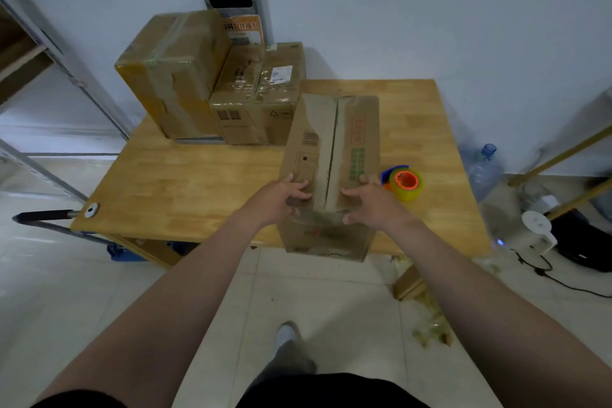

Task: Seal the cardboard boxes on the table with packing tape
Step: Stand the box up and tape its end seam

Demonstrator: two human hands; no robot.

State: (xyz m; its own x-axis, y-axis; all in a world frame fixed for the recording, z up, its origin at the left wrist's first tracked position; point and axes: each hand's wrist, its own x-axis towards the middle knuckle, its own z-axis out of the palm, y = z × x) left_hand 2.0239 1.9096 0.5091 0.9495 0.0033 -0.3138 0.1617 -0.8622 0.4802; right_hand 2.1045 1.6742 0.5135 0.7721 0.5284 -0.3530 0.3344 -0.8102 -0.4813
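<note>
A long cardboard box (331,142) lies on the wooden table (185,189), its near end past the front edge. Its two top flaps meet at a dark centre seam with no tape over it. My left hand (281,197) rests on the left flap at the near end, fingers spread and bent over the surface. On the right flap lies my right hand (367,200), fingers reaching over the near edge. A yellow roll of packing tape (406,183) with an orange core and a blue dispenser sits on the table just right of the box.
Two taped boxes stand at the table's back left: a large one (172,73) and a smaller one (258,96). A water bottle (485,169), a white appliance (538,228) and cables lie on the floor at right. Tape scraps (430,328) litter the tiles.
</note>
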